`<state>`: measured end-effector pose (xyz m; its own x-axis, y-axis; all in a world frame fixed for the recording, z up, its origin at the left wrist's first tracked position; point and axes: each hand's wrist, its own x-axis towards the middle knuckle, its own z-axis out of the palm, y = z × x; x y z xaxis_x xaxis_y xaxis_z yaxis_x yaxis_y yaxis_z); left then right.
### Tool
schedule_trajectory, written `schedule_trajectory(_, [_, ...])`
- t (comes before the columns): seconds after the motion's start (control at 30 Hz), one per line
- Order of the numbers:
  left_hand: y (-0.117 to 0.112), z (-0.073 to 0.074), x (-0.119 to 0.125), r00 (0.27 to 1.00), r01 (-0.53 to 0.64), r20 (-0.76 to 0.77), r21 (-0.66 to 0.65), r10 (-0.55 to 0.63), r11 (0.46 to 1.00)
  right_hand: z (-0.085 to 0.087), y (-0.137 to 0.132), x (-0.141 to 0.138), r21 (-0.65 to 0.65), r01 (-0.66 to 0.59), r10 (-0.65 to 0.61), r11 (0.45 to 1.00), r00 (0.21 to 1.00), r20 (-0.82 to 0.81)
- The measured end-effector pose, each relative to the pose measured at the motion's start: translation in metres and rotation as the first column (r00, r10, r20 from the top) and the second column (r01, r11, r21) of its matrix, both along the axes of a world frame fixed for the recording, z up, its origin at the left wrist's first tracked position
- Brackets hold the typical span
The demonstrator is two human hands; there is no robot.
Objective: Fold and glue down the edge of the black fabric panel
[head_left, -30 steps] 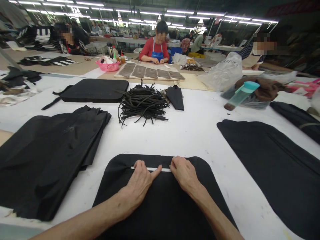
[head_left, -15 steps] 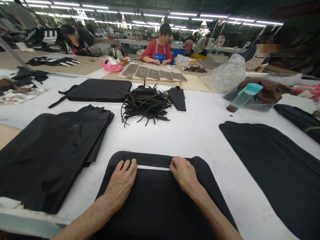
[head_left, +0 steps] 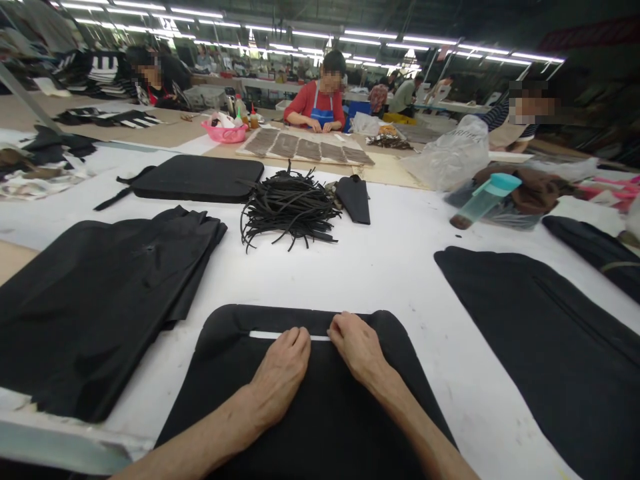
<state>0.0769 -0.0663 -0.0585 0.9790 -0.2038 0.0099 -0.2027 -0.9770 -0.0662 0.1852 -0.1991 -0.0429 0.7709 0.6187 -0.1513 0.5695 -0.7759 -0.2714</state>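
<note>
A black fabric panel [head_left: 345, 413] with rounded corners lies in front of me on the white tabletop. Near its far edge runs a narrow white band [head_left: 265, 335]; whether this is a slot or a strip I cannot tell. My left hand [head_left: 283, 373] has its fingers together and curled down on the panel, at the middle of the band. At the band's right end, my right hand [head_left: 357, 347] is closed with its fingertips bent onto the fabric. The fingertips of both hands are partly hidden.
Black fabric pieces lie stacked at left [head_left: 110, 293] and right [head_left: 545, 333]. Beyond the panel are a heap of black strips [head_left: 293, 207], a black padded piece [head_left: 200, 177] and a bottle with a turquoise lid [head_left: 483, 203]. A person in red [head_left: 317, 110] works across the table.
My left hand has slid right along the white band, from its left end to its middle, baring the left end. My right hand stays at the right end.
</note>
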Motion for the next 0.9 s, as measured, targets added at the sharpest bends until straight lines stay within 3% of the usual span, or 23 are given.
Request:
schedule_trajectory(0.17, [0.003, -0.004, -0.002, 1.000, -0.015, -0.011, -0.006, 0.015, 1.000, -0.003, -0.019, 0.008, 0.181, -0.151, 0.162, 0.972, 0.985, -0.052])
schedule_trajectory(0.3, [0.003, -0.007, -0.002, 1.000, -0.026, -0.009, 0.010, 0.026, 1.000, -0.005, -0.036, 0.017, 0.262, -0.141, 0.159, 0.955, 0.986, -0.048])
schedule_trajectory(0.6, [0.002, -0.014, -0.005, 0.998, -0.054, 0.019, 0.022, 0.053, 0.998, -0.003, -0.060, 0.028, 0.156, -0.159, 0.158, 0.975, 0.987, 0.020])
schedule_trajectory(0.9, [-0.003, -0.014, -0.006, 0.997, -0.021, 0.082, 0.119, 0.011, 0.993, 0.011, -0.051, 0.038, -0.044, -0.135, 0.131, 0.990, 0.988, -0.088])
